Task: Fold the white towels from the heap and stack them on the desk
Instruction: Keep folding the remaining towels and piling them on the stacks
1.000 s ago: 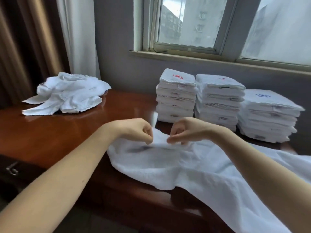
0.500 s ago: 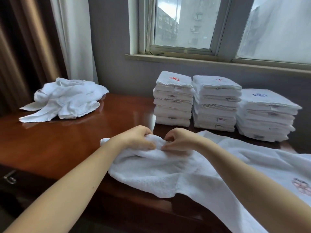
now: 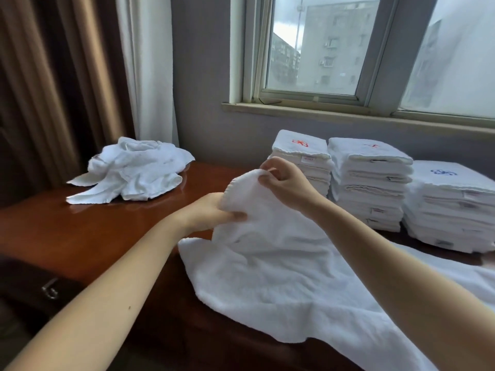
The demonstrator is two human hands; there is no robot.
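Note:
A large white towel (image 3: 281,274) lies spread over the front right of the wooden desk (image 3: 88,231), its far edge lifted. My left hand (image 3: 209,212) grips the towel's edge low on the left. Higher up, my right hand (image 3: 284,180) pinches the raised corner. A heap of crumpled white towels (image 3: 134,170) sits at the desk's back left. Three stacks of folded white towels stand by the wall: the left stack (image 3: 302,156), the middle stack (image 3: 369,180) and the right stack (image 3: 452,207).
A window sill (image 3: 348,113) runs above the stacks. Brown and white curtains (image 3: 93,68) hang at the left. A drawer handle (image 3: 49,289) shows on the desk's front, lower left. Bare desk top lies between the heap and my hands.
Both hands have lifted the towel's far edge off the desk. My right hand rose higher with the corner, and the left moved lower along the edge.

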